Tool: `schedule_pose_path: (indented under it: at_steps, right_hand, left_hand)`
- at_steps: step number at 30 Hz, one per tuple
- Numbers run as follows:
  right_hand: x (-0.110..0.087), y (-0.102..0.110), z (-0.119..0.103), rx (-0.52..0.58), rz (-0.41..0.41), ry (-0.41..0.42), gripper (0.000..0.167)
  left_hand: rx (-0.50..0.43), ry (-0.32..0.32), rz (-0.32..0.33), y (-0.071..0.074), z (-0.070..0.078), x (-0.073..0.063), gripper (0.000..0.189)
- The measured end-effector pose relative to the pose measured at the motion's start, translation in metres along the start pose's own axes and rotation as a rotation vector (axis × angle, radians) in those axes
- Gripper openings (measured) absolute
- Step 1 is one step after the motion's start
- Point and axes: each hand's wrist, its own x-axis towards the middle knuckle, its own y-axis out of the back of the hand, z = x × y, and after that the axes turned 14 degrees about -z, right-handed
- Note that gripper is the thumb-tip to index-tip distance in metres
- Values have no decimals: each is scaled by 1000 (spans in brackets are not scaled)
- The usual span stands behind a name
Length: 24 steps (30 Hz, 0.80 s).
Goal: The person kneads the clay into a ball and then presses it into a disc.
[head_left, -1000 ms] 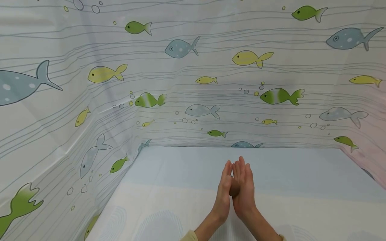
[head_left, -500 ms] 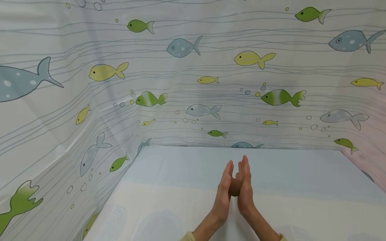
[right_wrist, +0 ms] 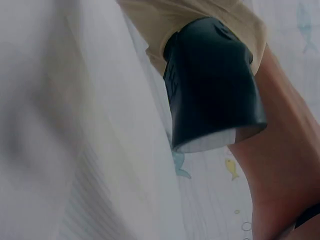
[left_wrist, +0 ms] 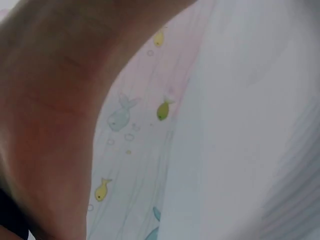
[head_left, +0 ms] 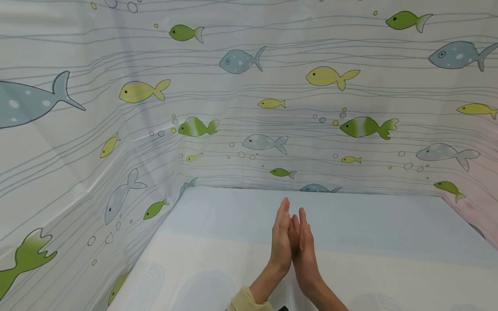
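In the head view both hands are raised above the bed-like white and pale blue surface [head_left: 233, 250], palms facing each other with fingers straight and pointing away. My left hand [head_left: 281, 242] stands a little ahead of my right hand [head_left: 305, 255]. The brown ball seen between the palms in earlier frames is hidden now, or shows only as a dark patch between them. Bare skin near the left wrist [left_wrist: 50, 110] fills the left of the left wrist view. The right wrist view shows a black cuff [right_wrist: 215, 90] below a beige sleeve [right_wrist: 150, 20], but no fingertips.
A fish-patterned sheet [head_left: 218, 168] rises behind the surface and along its left side. The same sheet turns pinkish at the right edge. Wavy lines and bubbles are printed on it.
The left hand has slid forward and the right hand back along each other, palms closer together. The ball has gone out of sight between them. The head view has shifted slightly.
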Motion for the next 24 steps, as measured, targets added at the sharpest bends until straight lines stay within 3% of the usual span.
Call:
schedule_pose_path:
  at_steps: [15,24]
  right_hand:
    - [-7,-5,-14,159,-15,-16,67]
    - [1,3,-22,177,106,-30,72]
  left_hand:
    - [39,-42,-36,2,-5,0,62]
    - [53,-17,-104,-5,-15,-11,58]
